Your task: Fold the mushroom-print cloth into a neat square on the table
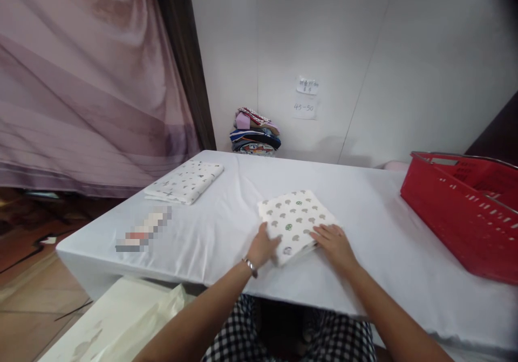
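Observation:
A folded cream cloth (297, 216) with a small green and grey print lies on the white table (226, 216), near its front edge. My left hand (263, 247) rests flat at the cloth's near left corner, a watch on that wrist. My right hand (334, 243) lies palm down on the cloth's near right edge. Both hands press on the cloth with fingers spread; neither grips it.
A second folded white printed cloth (185, 181) lies at the table's far left. A red plastic basket (465, 211) stands at the right. A pile of folded fabrics (254, 131) sits against the wall. A pink curtain (81, 81) hangs at the left.

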`<state>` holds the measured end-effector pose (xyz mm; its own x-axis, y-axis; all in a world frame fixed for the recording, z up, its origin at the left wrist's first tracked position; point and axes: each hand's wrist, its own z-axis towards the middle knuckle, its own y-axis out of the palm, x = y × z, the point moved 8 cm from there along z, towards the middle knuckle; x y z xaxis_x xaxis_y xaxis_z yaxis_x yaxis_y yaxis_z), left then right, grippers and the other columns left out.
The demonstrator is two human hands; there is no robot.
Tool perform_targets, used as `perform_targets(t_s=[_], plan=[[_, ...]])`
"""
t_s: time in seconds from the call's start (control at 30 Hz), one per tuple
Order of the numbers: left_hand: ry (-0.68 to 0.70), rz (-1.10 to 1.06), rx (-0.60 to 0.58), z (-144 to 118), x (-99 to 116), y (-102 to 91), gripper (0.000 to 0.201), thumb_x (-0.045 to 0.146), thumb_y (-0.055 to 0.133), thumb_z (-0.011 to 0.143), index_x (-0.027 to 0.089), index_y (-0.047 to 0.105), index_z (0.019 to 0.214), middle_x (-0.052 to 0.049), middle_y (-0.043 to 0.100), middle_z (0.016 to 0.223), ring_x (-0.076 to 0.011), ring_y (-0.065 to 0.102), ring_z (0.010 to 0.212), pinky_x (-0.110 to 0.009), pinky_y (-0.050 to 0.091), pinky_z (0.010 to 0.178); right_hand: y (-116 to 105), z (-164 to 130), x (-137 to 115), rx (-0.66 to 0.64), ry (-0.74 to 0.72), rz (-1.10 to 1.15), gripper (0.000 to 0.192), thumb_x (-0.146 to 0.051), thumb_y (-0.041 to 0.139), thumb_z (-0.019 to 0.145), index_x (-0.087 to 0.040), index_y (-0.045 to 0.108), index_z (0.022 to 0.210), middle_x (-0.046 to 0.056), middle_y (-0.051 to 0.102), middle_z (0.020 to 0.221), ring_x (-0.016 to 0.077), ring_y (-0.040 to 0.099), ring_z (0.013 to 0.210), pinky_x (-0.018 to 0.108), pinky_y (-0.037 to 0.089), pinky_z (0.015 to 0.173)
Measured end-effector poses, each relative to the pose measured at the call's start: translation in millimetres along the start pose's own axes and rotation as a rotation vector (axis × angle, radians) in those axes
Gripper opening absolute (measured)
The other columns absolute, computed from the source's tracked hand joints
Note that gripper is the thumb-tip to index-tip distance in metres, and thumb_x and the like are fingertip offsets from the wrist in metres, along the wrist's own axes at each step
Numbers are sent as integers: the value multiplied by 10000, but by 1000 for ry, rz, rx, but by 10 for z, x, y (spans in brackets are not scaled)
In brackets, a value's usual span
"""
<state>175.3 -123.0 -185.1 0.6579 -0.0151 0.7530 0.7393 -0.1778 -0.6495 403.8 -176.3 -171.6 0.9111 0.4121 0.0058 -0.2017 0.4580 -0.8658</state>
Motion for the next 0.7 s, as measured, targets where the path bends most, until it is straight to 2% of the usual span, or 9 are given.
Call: perform_targets(t_s=[0.07, 0.1, 0.17, 0.23, 0.3, 0.4, 0.47, 0.57, 0.7], plan=[[15, -116, -192, -225, 23, 226, 630, 312, 583, 780, 181, 319, 1337, -27, 685, 879, -137, 629, 574, -254, 494, 541, -66, -86, 384, 4, 131, -6, 430, -88, 380, 863, -315, 611, 1146, 34, 581, 1243, 253, 489, 1195, 526, 338, 960], [61, -131, -191, -272, 60, 222, 556, 331, 575, 786, 195, 391, 1293, -12, 675, 868, -123, 613, 554, -251, 493, 542, -114, -122, 531, 22, 205, 4, 431, -97, 365, 864, -302, 609, 1154, 43, 565, 1263, 259, 472, 1214, 527, 358, 947], [187, -72, 25, -214, 149, -21, 352, 342, 525, 821, 201, 535, 1143, -19, 656, 897, -131, 624, 670, -270, 508, 656, -219, -153, 643, 75, 313, 54, 427, -127, 342, 871, -262, 587, 1193, 64, 534, 1297, 256, 436, 1249, 512, 385, 944], [309, 7, 279, -49, 251, -321, 298, 337, 463, 861, 190, 565, 1099, -53, 632, 1012, -163, 614, 875, -305, 488, 801, -303, -104, 495, 120, 331, 118, 404, -182, 343, 889, -223, 565, 1224, 81, 520, 1310, 246, 413, 1270, 499, 374, 981], [328, 84, 361, 207, 295, -448, 330, 353, 451, 872, 160, 562, 1115, -96, 595, 1137, -201, 558, 1053, -331, 448, 892, -339, 1, 181, 127, 288, 156, 383, -261, 369, 905, -208, 554, 1237, 92, 507, 1322, 251, 389, 1287, 508, 330, 1028], [210, 187, 283, 585, 245, -377, 388, 389, 447, 877, 133, 554, 1148, -122, 603, 1141, -225, 551, 1068, -341, 439, 887, -257, 137, -262, 47, 256, 155, 434, -359, 393, 908, -202, 497, 1299, 102, 436, 1382, 274, 318, 1326, 519, 287, 1057], [148, 241, 220, 716, 194, -274, 372, 391, 425, 887, 143, 579, 1118, -113, 619, 1099, -224, 560, 1035, -330, 439, 864, -114, 155, -402, -69, 295, 127, 493, -425, 397, 898, -174, 486, 1312, 127, 406, 1398, 301, 305, 1329, 521, 288, 1054], [111, 297, 188, 765, 130, -186, 340, 365, 403, 897, 153, 607, 1069, -109, 611, 1084, -216, 544, 1035, -304, 414, 876, 66, 95, -441, -208, 346, 71, 559, -478, 353, 898, -133, 480, 1319, 139, 360, 1423, 311, 281, 1337, 506, 258, 1072], [63, 278, 158, 775, 75, -167, 342, 354, 384, 902, 170, 588, 1106, -98, 591, 1116, -210, 526, 1053, -290, 391, 886, 110, 54, -448, -250, 349, 43, 585, -485, 314, 905, -119, 460, 1336, 130, 328, 1443, 301, 238, 1356, 480, 214, 1096]])
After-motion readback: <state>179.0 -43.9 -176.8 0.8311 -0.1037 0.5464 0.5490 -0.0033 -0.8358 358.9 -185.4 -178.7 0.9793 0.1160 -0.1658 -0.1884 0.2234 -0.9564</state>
